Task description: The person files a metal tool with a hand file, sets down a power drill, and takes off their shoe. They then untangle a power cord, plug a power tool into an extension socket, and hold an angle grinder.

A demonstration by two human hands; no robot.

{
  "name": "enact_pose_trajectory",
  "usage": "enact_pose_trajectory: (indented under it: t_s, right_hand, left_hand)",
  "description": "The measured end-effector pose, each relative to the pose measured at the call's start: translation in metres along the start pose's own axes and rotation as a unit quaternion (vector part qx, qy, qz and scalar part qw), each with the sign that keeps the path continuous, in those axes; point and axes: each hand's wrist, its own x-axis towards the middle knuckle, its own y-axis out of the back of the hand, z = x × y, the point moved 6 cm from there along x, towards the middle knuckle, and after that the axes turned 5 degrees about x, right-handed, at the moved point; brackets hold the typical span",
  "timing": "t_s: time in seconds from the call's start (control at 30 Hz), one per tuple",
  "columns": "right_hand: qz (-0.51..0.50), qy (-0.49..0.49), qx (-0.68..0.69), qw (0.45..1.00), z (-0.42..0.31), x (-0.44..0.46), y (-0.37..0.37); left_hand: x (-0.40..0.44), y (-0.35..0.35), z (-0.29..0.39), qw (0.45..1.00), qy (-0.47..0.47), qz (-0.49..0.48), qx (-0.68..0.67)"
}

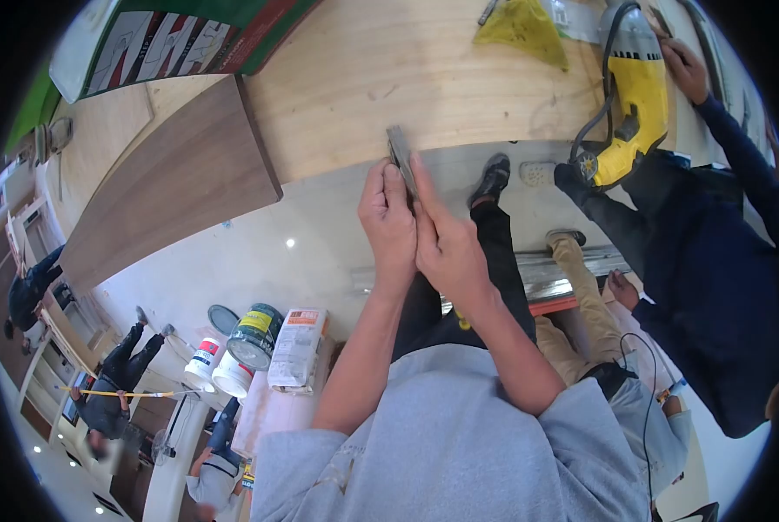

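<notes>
Close together in front of my body, both hands are closed around a narrow, flat grey metal piece [397, 146]. Its far end sticks out past the fingertips toward the wooden table [346, 96]; the rest is covered by my fingers. My left hand [391, 222] pinches it from the left with thumb and bent fingers. From the right, my right hand [450, 248] presses against it, its index finger stretched along the side. The two hands touch at the palms. What exact kind of metal piece it is, I cannot make out.
A yellow power drill [637, 113] and a yellow bag [521, 35] lie at the table's right. A dark brown board [176, 183] juts out at left. Buckets [254, 335] and a bag of powder [299, 348] stand behind. A co-worker in dark blue [711, 287] is close at right.
</notes>
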Motion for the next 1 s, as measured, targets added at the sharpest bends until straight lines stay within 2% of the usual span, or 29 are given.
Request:
enact_pose_trajectory:
  t_s: [0.03,0.23,0.33,0.43,0.53,0.63,0.77,0.83,0.93,1.0]
  right_hand:
    - [-0.012,-0.017,-0.016,1.0,-0.003,0.003,0.001]
    - [0.016,0.048,0.0,0.999,0.001,-0.01,0.003]
    - [-0.026,-0.021,-0.046,0.998,-0.009,0.018,0.003]
    - [0.026,0.068,-0.002,0.997,0.002,-0.006,0.002]
    - [0.024,0.062,-0.002,0.998,0.005,-0.014,0.001]
    - [-0.003,0.004,-0.061,0.998,-0.003,0.013,-0.003]
    - [0.029,0.076,-0.013,0.997,0.01,-0.008,-0.002]
    - [0.037,0.083,-0.006,0.996,0.004,-0.006,-0.005]
    - [0.001,0.019,-0.054,0.998,-0.006,0.019,-0.004]
    - [0.016,0.047,-0.025,0.998,0.01,-0.005,-0.007]
  left_hand:
    - [0.0,0.001,0.002,1.0,0.004,-0.004,0.006]
    - [-0.001,-0.002,0.009,1.0,-0.008,-0.006,-0.003]
    - [0.0,0.001,0.002,1.0,-0.004,-0.01,0.008]
    - [0.005,-0.001,0.003,1.0,-0.001,-0.007,-0.007]
    - [0.002,0.001,0.006,1.0,-0.009,-0.014,0.01]
    - [0.004,0.002,0.005,1.0,-0.001,-0.019,0.018]
    - [0.003,0.002,0.0,0.999,0.033,-0.021,-0.023]
    - [0.001,0.002,0.003,1.0,0.006,-0.019,-0.001]
    - [0.007,0.007,-0.004,0.999,-0.027,-0.027,0.037]
    - [0.013,0.005,-0.002,0.999,-0.017,-0.034,0.022]
